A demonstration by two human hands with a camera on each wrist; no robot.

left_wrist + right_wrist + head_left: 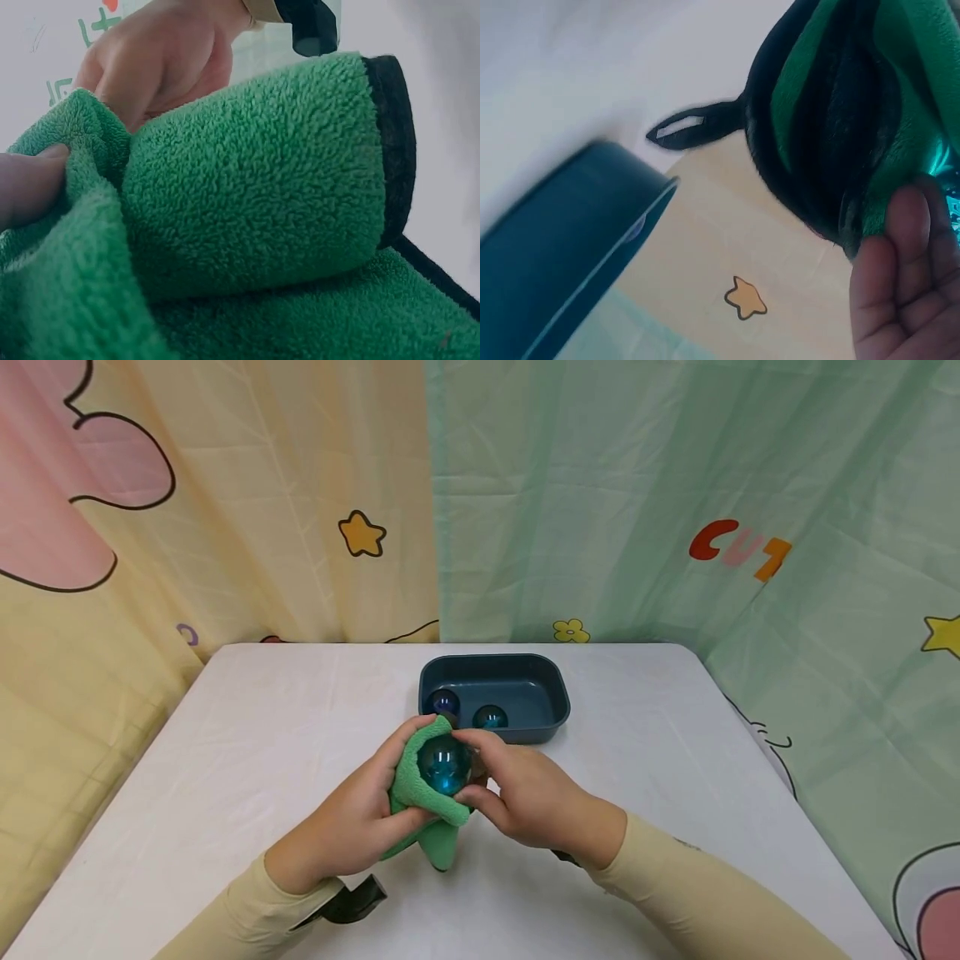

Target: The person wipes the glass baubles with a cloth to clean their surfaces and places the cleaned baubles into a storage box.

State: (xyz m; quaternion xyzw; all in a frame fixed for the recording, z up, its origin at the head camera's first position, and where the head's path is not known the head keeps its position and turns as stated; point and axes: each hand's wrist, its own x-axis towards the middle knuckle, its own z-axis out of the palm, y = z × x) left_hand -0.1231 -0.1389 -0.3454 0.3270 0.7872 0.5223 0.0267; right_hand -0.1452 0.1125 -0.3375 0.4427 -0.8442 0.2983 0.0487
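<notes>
A teal glass ball [444, 764] sits in the folds of a green towel [408, 781] above the front of the table. My left hand [358, 814] grips the towel from the left, with the thumb across its lower fold and the fingers behind it. From the right, my right hand [525, 789] holds the ball between thumb and fingers. In the left wrist view the towel [255, 180] is bunched into a thick fold with dark edging. The right wrist view shows the towel's dark hanging loop [697, 126] and the ball's shiny side [951, 195] by the fingers.
Just beyond the hands stands a dark blue rectangular bin [555, 714]. Inside it lie a dark blue ball [443, 701] and a teal ball [491, 717]. A white cloth covers the table [660, 710]; printed curtains [570, 485] hang behind it.
</notes>
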